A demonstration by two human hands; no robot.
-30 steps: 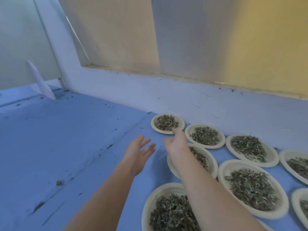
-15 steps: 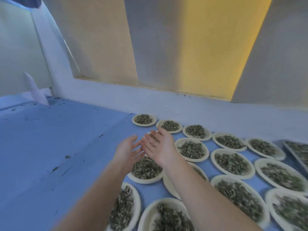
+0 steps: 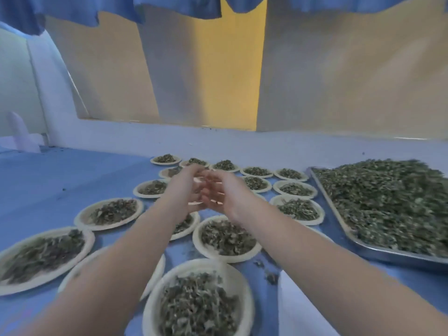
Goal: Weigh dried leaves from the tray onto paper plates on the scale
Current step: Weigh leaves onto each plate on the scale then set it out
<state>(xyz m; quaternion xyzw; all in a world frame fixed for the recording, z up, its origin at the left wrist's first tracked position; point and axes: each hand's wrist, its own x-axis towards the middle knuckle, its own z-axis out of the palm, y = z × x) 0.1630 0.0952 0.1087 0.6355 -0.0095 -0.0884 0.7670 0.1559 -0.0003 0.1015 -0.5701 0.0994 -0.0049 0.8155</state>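
Several paper plates heaped with dried green leaves, such as the near plate (image 3: 155, 309) and one further back (image 3: 83, 220), cover the blue table. A metal tray (image 3: 378, 254) piled with dried leaves (image 3: 388, 202) lies at the right. My left hand (image 3: 184, 190) and my right hand (image 3: 219, 192) are held together in mid-air above the middle plates, fingers straight and overlapping, blurred by motion. Neither hand holds anything that I can see. No scale is visible.
A white object (image 3: 300, 311) sits at the bottom edge right of the near plate. Loose leaf crumbs (image 3: 269, 276) lie beside it. Bare blue table surface (image 3: 60, 175) stretches to the left. A low white ledge (image 3: 218, 141) and wall panels bound the far side.
The view has swung right and back, bringing the metal tray and more plates into sight. My two hands, apart a second ago, have come together over the plates.
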